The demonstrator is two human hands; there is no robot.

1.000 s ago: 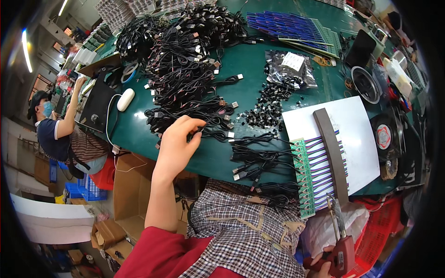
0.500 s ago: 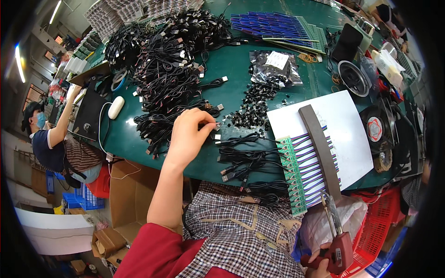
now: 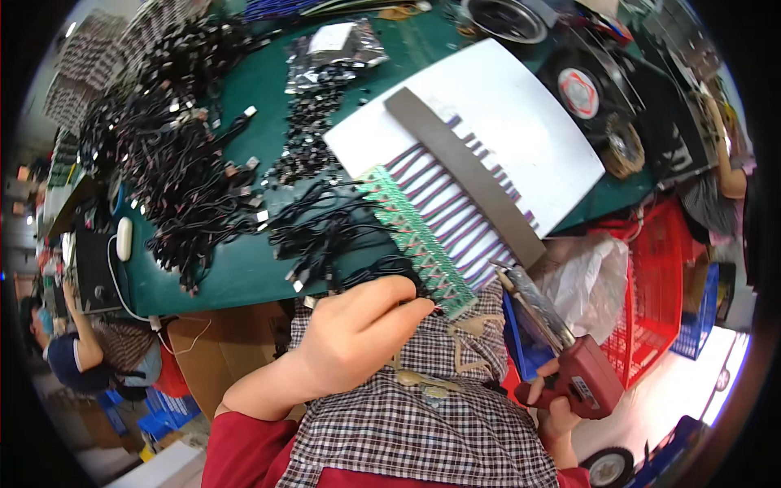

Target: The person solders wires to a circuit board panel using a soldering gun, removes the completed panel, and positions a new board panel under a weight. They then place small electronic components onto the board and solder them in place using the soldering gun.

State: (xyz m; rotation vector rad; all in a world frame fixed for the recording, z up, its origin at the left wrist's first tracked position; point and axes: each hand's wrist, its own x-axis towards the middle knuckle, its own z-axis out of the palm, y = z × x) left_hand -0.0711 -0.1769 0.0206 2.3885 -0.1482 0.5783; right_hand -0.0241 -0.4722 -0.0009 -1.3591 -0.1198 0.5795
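My left hand (image 3: 354, 333) is closed in a pinch at the near end of a green circuit board strip (image 3: 423, 244); whatever is between its fingertips is hidden. My right hand (image 3: 557, 403) grips a dark red soldering gun (image 3: 592, 378), its tip close to the strip's near corner. Striped ribbon wires (image 3: 443, 203) run from the strip beneath a grey-brown bar (image 3: 464, 175). The bar lies across a white board (image 3: 557, 154). Black cables (image 3: 321, 224) lie along the strip's left side.
A pile of small black parts (image 3: 309, 134) and a plastic bag (image 3: 338, 57) lie beyond. Heaped black USB cables (image 3: 175, 154) cover the left. Right: a solder wire reel (image 3: 625, 150) and red basket (image 3: 655, 301). A co-worker (image 3: 73, 350) sits far left.
My left hand has moved from beside the small black parts to the strip's near end. The view has swung right. My right hand still holds the soldering gun by the strip.
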